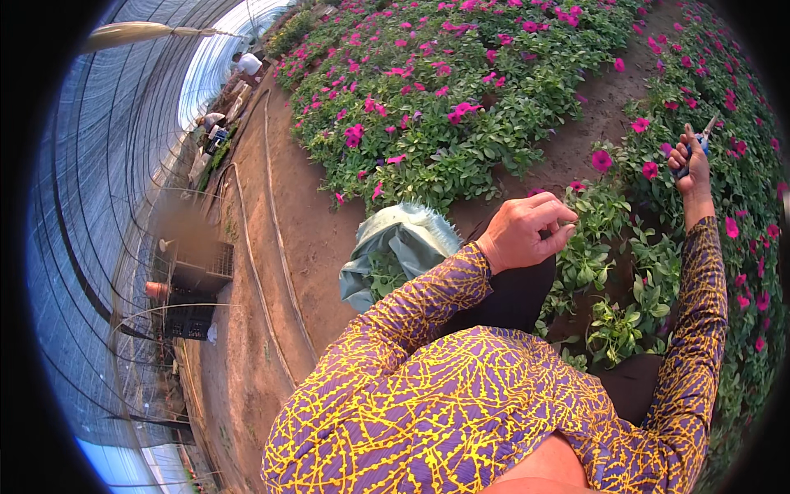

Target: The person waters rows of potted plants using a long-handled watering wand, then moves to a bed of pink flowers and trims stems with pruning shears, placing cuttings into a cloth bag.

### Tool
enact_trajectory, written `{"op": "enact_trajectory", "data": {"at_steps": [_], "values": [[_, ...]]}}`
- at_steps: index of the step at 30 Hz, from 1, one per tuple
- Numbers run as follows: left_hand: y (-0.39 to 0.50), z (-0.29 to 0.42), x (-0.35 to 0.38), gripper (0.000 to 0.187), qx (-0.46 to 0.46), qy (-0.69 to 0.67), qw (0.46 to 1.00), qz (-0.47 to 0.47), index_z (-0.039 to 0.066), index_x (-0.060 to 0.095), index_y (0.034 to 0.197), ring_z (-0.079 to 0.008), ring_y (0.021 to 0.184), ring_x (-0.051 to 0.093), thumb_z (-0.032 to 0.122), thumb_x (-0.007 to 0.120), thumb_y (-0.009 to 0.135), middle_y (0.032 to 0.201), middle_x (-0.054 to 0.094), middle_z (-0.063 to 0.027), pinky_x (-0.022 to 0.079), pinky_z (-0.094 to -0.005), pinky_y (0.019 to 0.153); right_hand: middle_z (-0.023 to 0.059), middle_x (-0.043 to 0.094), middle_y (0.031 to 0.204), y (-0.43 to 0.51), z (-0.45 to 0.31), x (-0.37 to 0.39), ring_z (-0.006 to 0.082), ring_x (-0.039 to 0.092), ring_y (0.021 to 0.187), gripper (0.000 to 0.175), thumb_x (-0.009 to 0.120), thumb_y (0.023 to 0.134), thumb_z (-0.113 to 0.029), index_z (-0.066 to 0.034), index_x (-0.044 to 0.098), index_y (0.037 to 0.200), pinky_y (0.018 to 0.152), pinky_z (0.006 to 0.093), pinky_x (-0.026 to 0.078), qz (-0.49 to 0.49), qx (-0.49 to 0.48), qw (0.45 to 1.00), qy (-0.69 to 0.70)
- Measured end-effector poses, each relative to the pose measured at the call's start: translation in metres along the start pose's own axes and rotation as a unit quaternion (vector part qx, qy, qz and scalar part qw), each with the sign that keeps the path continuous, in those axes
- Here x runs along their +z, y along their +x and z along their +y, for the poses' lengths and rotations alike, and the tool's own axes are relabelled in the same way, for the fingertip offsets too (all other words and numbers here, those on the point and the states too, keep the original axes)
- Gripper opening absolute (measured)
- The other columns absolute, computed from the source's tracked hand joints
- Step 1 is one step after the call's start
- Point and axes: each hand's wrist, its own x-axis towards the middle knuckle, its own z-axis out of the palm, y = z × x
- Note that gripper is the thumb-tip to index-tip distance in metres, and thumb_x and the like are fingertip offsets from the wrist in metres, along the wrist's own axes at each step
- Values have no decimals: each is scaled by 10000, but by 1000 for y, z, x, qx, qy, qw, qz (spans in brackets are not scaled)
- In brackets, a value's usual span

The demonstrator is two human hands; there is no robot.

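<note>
My right hand is closed around the blue handles of pruning shears, whose blades point up and away over the flower bed at the right. In front of my knee is my left hand, fingers curled and thumb close to the index finger. Whether something thin is pinched there cannot be told. Just beyond its fingertips grow leafy petunia plants. A pale green woven sack with a frayed rim stands left of my left forearm, its mouth showing green cuttings inside.
Magenta petunias fill a wide bed ahead, with a bare soil path to its right. Hoses run along the dirt aisle at left. Black plastic crates stand by the greenhouse wall. Two people are bent over far off.
</note>
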Motion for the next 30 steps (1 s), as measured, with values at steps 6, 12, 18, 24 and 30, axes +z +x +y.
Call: {"op": "enact_trajectory", "data": {"at_steps": [6, 12, 18, 24, 30], "values": [[21, -31, 30, 117, 1, 8, 1000, -8, 34, 651, 894, -110, 589, 598, 41, 667, 778, 832, 630, -60, 489, -229, 533, -47, 333, 552, 40, -19, -34, 87, 311, 460, 293, 622, 882, -304, -129, 450, 721, 440, 249, 266, -30, -2, 998, 52], [24, -28, 30, 125, 4, 23, 1000, -16, 26, 667, 915, -86, 590, 582, 7, 653, 791, 861, 635, -67, 474, -210, 538, -23, 355, 570, 36, -28, -45, 110, 331, 488, 293, 591, 887, -284, -121, 431, 704, 470, 265, 286, 4, -22, 997, 70], [16, -30, 37, 91, -20, 4, 1000, -11, 43, 644, 862, -124, 600, 610, 86, 671, 786, 825, 624, -46, 503, -240, 553, -2, 383, 599, 29, -31, -37, 126, 356, 514, 255, 577, 891, -269, -71, 487, 758, 496, 276, 304, 14, -25, 995, 92], [5, -25, -5, 55, -41, 54, 995, 76, 29, 673, 855, -125, 692, 627, 42, 666, 802, 973, 631, -92, 521, -239, 589, 33, 430, 643, 54, -3, -25, 156, 413, 565, 235, 582, 887, -246, -31, 515, 823, 533, 296, 348, -129, 28, 982, 135], [-35, 144, -24, 40, -36, 238, 963, 118, 75, 654, 757, -223, 900, 590, 102, 683, 761, 999, 647, -59, 435, -356, 822, -7, 392, 679, 18, -34, -70, 125, 382, 602, 236, 591, 895, -282, -60, 533, 841, 540, 268, 326, -71, 55, 976, 198]]}}
